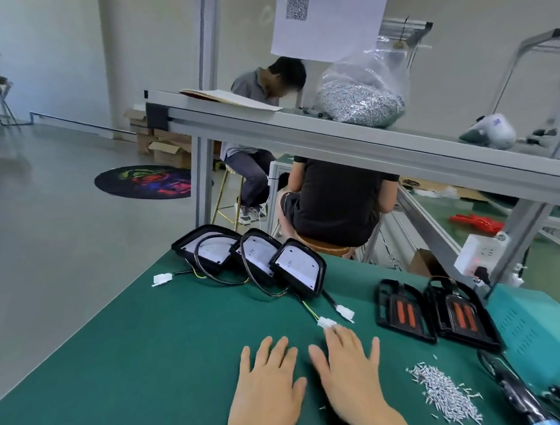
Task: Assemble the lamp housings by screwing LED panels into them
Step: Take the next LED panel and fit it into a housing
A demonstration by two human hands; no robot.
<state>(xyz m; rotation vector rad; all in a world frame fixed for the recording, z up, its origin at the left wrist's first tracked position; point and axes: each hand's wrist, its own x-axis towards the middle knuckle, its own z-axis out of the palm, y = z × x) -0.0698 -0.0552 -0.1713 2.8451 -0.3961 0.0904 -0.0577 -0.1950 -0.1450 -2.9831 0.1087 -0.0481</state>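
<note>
Both hands lie flat on the green desk [122,352], palms down, fingers straight and spread, holding nothing. Left hand [268,384] sits just beside the right hand [348,374], thumbs nearly meeting. Right fingertips [331,334] reach up to a white connector [326,323], touching or just short of it; I cannot tell which. A second white connector [346,313] lies just beyond, both on thin wires trailing back to three assembled lamp housings [298,268], which stand in an overlapping row at the far edge of the desk, white panels showing, black cables looping around them. A third connector [161,279] lies off to the left of that row. To the right of the hands, two black lamp housings [404,313] lie side by side with orange strips inside. Nearer, a loose pile of small silver screws [443,392] is scattered on the desk, and one stray screw [322,408] sits by the right wrist. At the right edge stands a teal power unit [545,329], an electric screwdriver [517,395] lying in front of it. Up on the shelf [333,137], there is a clear bag of screws [362,100].
</note>
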